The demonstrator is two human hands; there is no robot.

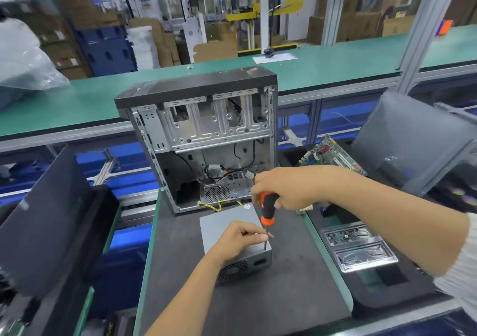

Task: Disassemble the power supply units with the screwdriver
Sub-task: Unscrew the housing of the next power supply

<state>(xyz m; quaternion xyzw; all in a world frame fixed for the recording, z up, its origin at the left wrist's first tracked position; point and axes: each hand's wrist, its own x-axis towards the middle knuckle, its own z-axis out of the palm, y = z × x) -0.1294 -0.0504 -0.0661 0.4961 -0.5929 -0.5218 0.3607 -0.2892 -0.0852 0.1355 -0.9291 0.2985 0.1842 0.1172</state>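
The power supply point(233, 235) lies flat on the dark mat of the desk point(284, 297), just in front of the open computer case point(204, 139), with its fan grille facing 6 o'clock. A screw at the unit's top corner, toward 4 o'clock, appears to be the one being worked; the screw itself cannot be made out.

For the step to be done well, the screwdriver point(267, 213) should be kept upright and in line with the screw, with steady downward pressure so the tip is not cammed out. The box should be held down so it is not twisted on the mat, and the loosened screw should be caught before it rolls off.

The right hand point(281, 188) is brought in from 3 o'clock, its fingers curled around the orange-and-black handle from above, forearm nearly level. The left hand point(238, 237) is reached in from 6 o'clock and rested on the unit's top, its fingertips pinched around the metal shaft just above the tip, by which the blade is guided.
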